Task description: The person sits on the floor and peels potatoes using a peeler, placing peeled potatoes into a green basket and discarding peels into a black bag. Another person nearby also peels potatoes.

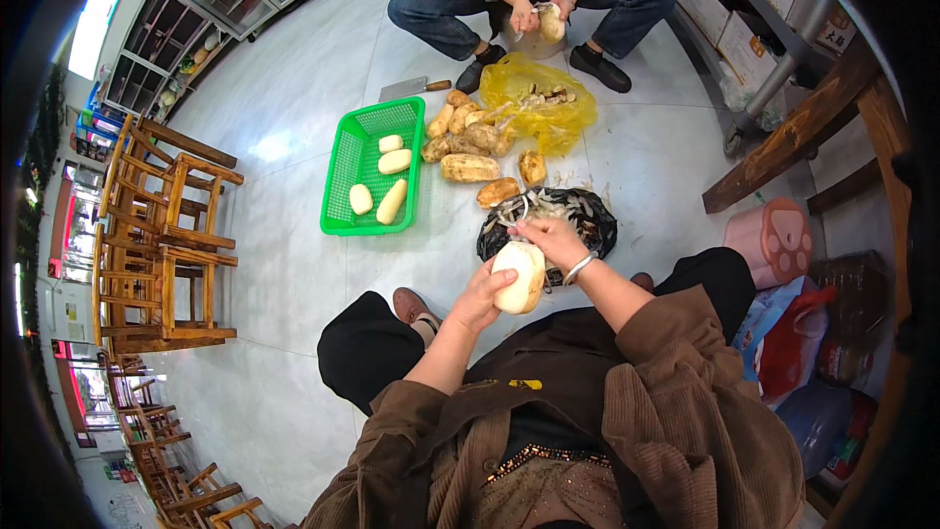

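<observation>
My left hand (479,297) grips a mostly peeled lotus root segment (520,281), its thumb lying across the pale flesh. Brownish skin remains at its lower right side. Above its far end, my right hand (552,241) holds a peeler (520,211), partly covered by the fingers. Just beyond and below both hands, a black plastic bag (606,224) lies spread with peelings in it. Unpeeled lotus roots (470,167) are heaped on the floor farther off. To their left, a green plastic basket (328,198) holds several peeled pieces (395,162).
Opposite me a seated person (532,15) peels a lotus root over a yellow plastic bag (543,110) of peelings. A cleaver (404,88) lies on the floor beyond the basket. Wooden stools (198,257) stand left; a wooden table leg (793,139) and pink stool (767,242) are right.
</observation>
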The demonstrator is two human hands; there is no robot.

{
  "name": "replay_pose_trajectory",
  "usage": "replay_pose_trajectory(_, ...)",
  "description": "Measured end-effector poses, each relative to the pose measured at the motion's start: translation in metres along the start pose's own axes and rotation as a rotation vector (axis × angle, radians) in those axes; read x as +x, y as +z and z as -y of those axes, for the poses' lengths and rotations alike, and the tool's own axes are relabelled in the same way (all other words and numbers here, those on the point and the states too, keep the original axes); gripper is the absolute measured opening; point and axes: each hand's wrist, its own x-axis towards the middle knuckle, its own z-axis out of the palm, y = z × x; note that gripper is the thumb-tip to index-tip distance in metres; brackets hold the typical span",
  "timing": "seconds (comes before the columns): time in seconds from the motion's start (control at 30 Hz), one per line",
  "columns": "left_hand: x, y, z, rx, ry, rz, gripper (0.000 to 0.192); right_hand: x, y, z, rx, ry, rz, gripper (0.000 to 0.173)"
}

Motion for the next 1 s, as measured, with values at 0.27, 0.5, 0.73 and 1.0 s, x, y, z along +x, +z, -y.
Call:
replay_pose_trajectory(0.27,-0.006,0.009,-0.006,0.18,-0.104,-0.091,0.052,-0.001,-0.015,0.037,-0.936,-0.609,-0.205,0.029)
replay_pose_trajectory(0.5,-0.004,0.006,0.0,0.28,-0.134,-0.069,0.05,0.008,-0.016,0.027,-1.209,-0.795,-0.06,0.008)
replay_pose_trajectory(0.73,-0.007,0.007,-0.005,0.345,-0.178,0.001,0.048,0.012,-0.018,0.021,-1.473,-0.943,0.042,0.011)
replay_pose_trajectory(1.0,-0.01,0.0,-0.005,0.216,-0.245,0.033,0.05,0.012,-0.019,0.009,-1.45,-0.983,0.145,0.01)
